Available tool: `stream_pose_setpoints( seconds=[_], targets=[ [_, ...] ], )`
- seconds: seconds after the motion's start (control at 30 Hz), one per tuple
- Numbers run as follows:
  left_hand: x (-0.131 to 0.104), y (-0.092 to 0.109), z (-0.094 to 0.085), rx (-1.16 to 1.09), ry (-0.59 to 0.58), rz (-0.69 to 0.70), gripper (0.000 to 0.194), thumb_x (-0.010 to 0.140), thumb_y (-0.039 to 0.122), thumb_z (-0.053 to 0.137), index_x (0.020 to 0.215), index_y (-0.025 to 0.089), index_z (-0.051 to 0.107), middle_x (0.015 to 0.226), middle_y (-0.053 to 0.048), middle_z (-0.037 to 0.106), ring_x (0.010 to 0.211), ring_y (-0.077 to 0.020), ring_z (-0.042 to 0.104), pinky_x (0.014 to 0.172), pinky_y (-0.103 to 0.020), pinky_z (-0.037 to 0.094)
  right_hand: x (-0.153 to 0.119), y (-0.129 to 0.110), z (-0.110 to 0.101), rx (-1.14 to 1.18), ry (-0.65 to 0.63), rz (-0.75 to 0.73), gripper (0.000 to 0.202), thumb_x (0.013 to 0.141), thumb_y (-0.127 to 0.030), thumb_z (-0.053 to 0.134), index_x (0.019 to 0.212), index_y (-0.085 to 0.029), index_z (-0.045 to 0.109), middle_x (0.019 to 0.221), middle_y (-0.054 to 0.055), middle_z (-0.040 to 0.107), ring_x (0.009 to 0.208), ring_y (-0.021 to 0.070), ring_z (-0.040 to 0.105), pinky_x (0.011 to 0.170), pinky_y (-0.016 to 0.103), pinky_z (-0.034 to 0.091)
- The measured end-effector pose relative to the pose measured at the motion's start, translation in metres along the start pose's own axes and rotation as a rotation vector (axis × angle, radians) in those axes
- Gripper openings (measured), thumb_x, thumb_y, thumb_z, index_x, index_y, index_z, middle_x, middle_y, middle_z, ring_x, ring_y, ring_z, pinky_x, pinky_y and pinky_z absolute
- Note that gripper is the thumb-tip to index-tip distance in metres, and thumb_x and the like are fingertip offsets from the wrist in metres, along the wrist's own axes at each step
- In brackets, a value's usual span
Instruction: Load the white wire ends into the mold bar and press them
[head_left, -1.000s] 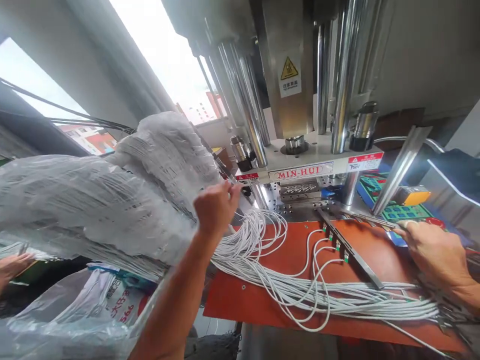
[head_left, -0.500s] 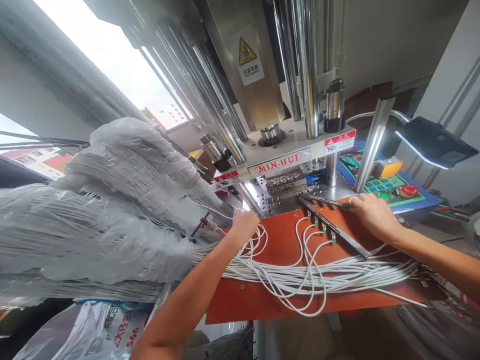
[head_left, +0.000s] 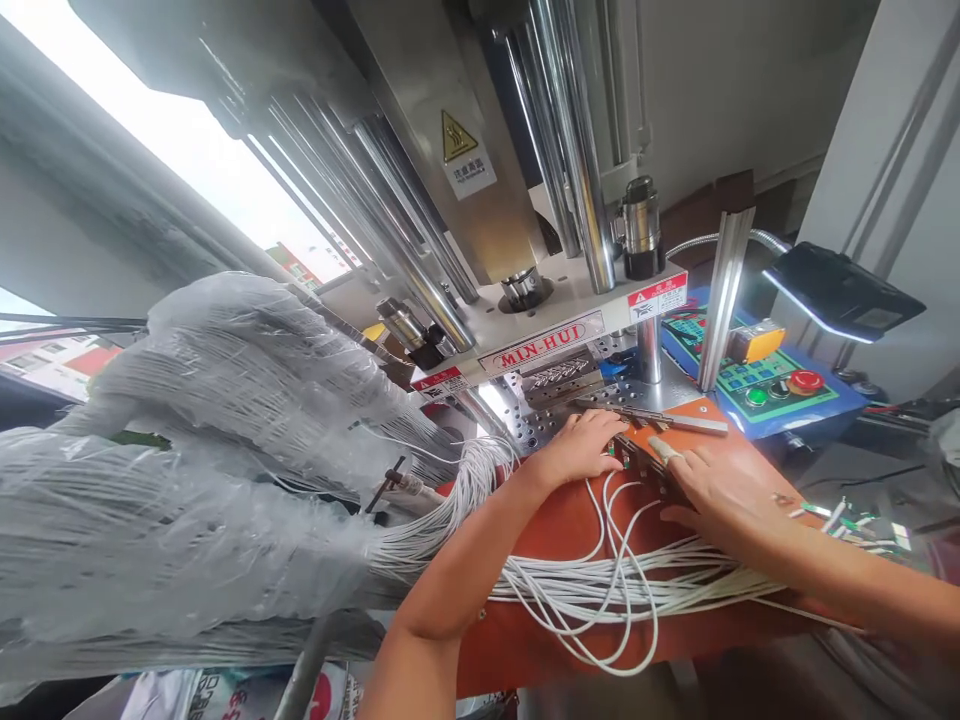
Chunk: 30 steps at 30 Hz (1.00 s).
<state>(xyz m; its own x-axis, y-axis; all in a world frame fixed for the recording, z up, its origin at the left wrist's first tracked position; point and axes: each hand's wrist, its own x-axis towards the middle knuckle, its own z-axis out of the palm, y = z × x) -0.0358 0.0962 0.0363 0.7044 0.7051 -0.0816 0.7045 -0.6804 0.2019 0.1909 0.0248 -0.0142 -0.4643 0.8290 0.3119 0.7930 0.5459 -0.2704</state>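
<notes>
On the orange-red board (head_left: 540,520), my left hand (head_left: 585,447) lies over the left end of a dark metal strip, its fingers curled against the strip and the green-tipped cable ends. My right hand (head_left: 694,480) rests at the strip's other part, fingers partly spread, with a pale covering on one finger. Much of the strip is hidden under both hands. A second metal bar (head_left: 694,422) lies just behind them. White cables (head_left: 622,590) run across the board in a loose bundle, some looping up to the strip.
A press with a MIN-HUI label (head_left: 541,345) stands behind the board. A control panel (head_left: 772,385) and a lamp (head_left: 844,290) are at the right. Plastic-wrapped cable bundles (head_left: 247,400) fill the left. Loose green-tipped ends (head_left: 855,525) lie at right.
My left hand has moved right from the cable bundle to the metal strip. My right hand has come nearer and lower onto the strip. The other bar now lies apart behind; the view has shifted.
</notes>
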Motion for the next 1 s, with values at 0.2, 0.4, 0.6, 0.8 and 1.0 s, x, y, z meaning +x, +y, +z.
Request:
stream_pose_setpoints(
  seconds=[0.2,0.4,0.6,0.8,1.0],
  targets=[
    [0.003,-0.018,0.002,-0.072,0.064,0.087,0.044,0.079,0.026,0.068,0.122,0.025,0.056,0.122,-0.006,0.058,0.120,-0.0225,0.047,0.103,-0.037,0.042,0.003,-0.009,0.023,-0.104,0.016,-0.001,0.032,0.080,-0.021,0.059,0.112,-0.018,0.056,0.084,0.009,0.064,0.076,0.0266,0.058,0.065,0.037,0.046],
    [-0.009,-0.027,0.006,-0.042,0.208,0.090,0.034,0.078,0.025,0.065,0.111,0.019,0.061,0.109,-0.007,0.061,0.110,-0.0221,0.049,0.096,-0.033,0.046,0.010,-0.001,0.020,-0.056,0.099,-0.043,0.044,0.083,-0.015,0.051,0.127,-0.019,0.050,0.104,0.012,0.064,0.093,0.0276,0.057,0.079,0.041,0.047],
    [-0.012,-0.060,-0.021,0.048,0.503,-0.259,0.037,0.074,0.028,0.070,0.110,0.023,0.063,0.110,-0.005,0.061,0.108,-0.0232,0.052,0.095,-0.036,0.046,0.115,0.027,-0.010,-0.050,0.040,-0.217,0.019,0.087,-0.022,0.050,0.101,-0.021,0.064,0.091,0.009,0.064,0.087,0.0245,0.055,0.071,0.035,0.046],
    [-0.011,-0.111,-0.015,0.057,0.618,-0.554,0.035,0.072,0.026,0.071,0.106,0.018,0.066,0.105,-0.008,0.067,0.104,-0.0251,0.059,0.096,-0.040,0.045,0.220,0.043,0.018,0.234,-0.034,-0.380,0.027,0.079,-0.016,0.058,0.103,-0.023,0.068,0.105,0.008,0.067,0.104,0.0243,0.058,0.090,0.037,0.045],
    [-0.011,-0.144,-0.013,-0.229,0.668,-0.651,0.034,0.071,0.028,0.074,0.104,0.020,0.066,0.109,-0.006,0.068,0.108,-0.0245,0.060,0.098,-0.039,0.045,0.255,0.042,0.044,0.372,-0.035,-0.270,0.034,0.075,-0.023,0.061,0.107,-0.023,0.070,0.114,0.007,0.068,0.112,0.0278,0.057,0.099,0.042,0.042]
  ],
)
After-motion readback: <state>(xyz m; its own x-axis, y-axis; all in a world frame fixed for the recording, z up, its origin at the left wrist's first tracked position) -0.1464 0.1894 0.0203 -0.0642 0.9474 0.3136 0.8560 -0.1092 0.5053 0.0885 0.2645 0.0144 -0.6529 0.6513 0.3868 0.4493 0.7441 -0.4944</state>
